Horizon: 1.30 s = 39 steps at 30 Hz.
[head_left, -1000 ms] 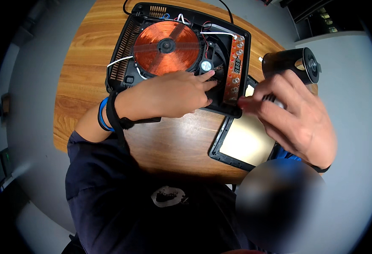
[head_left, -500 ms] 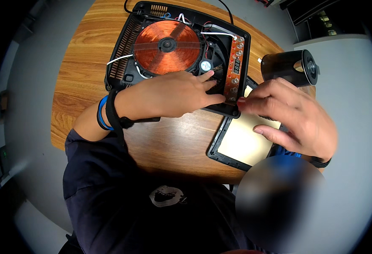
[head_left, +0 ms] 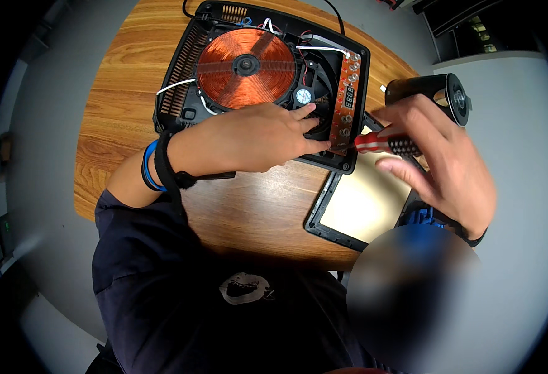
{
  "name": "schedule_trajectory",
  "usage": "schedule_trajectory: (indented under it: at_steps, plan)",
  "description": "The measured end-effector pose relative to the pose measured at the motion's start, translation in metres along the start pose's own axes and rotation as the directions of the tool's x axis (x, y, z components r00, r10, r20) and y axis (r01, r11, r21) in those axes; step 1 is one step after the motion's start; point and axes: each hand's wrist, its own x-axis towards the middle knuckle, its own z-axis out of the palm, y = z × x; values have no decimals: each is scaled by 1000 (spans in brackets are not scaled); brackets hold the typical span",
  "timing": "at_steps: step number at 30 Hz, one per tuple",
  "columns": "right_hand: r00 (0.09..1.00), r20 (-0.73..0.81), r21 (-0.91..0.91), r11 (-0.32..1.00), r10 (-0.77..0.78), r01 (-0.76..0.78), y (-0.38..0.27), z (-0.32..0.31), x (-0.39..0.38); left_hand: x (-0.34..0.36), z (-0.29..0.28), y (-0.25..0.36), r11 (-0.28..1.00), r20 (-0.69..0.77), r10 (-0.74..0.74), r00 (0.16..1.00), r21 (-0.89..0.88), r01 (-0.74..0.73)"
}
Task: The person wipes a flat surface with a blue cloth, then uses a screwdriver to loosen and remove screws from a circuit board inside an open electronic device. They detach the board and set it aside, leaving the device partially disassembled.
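An opened induction cooker [head_left: 183, 68] lies on the table with its copper coil [head_left: 224, 81] bared. My left hand [head_left: 267, 137] rests over its near side, fingers spread across the fan [head_left: 304, 96] and reaching the orange circuit board [head_left: 343, 106]. My right hand [head_left: 448, 162] holds a screwdriver [head_left: 383, 144] with a red, clear and black handle, its rear end within my hand. Thumb and forefinger are spread on either side of the handle. The shaft points left at the near end of the board, where the tip is hard to make out.
Under my right hand lies a black-framed panel [head_left: 355, 206] with a pale gold surface, partly beneath the cooker's corner. A dark cylindrical container [head_left: 420, 90] stands on its side at the right. Something blue [head_left: 424, 217] sits by my right wrist. The wooden table [head_left: 118, 93] has a curved edge.
My right fingers have spread and drawn back from the front of the screwdriver handle, which now shows. My left hand and the cooker have stayed in place.
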Motion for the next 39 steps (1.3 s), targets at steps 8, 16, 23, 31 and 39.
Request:
schedule_trajectory:
  at_steps: [8, 16, 23, 31, 39]
  plan:
    - [988, 21, -157, 975, -154, 156, -10, -12, -3, 5, 2, 2, 997, -59, 35, 998, 76, -31]
    - [982, 16, -176, 967, 188, -183, -18, 2, -7, 3, 6, 2, 998, -47, -7, 999, 56, 9]
    - [982, 13, -79, 979, -186, 187, -6, -14, -6, 11, -4, 1, 999, -5, 19, 1000, 28, -19]
    - [987, 36, -163, 976, 154, -147, -7, -5, -7, 3, 1, 1, 1000, -29, -18, 999, 12, 18]
    - [999, -30, -16, 999, -41, 40, -5, -4, -6, 6, 1, 0, 1000, -23, -4, 1000, 22, 5]
